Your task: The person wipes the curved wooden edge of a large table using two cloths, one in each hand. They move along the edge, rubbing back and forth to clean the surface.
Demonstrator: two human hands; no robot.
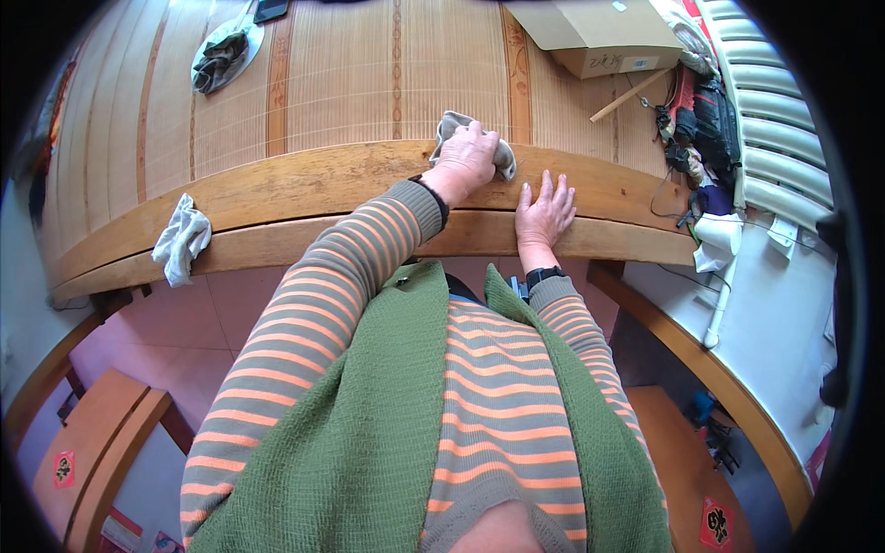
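Note:
My left hand (464,155) is closed over a crumpled grey cloth (508,160), pressed where the wooden bed rail (311,176) meets the slatted bamboo mat (339,83). The palm hides part of the cloth. My right hand (545,216) lies palm down on the same rail, to the right of the cloth, fingers spread and holding nothing. Further left, a white-grey cloth (181,238) hangs over the rail's front edge. A dark crumpled cloth (221,62) rests on a round pale fan-like piece (250,52) at the mat's far left.
A cardboard box (615,59) bearing writing stands at the far right, with a wooden stick (629,97) in front. Clutter with a black bag (715,121) lies beside a white radiator (781,124). A toilet paper roll (719,235) sits at the rail's right end. A phone (270,10) lies at the top.

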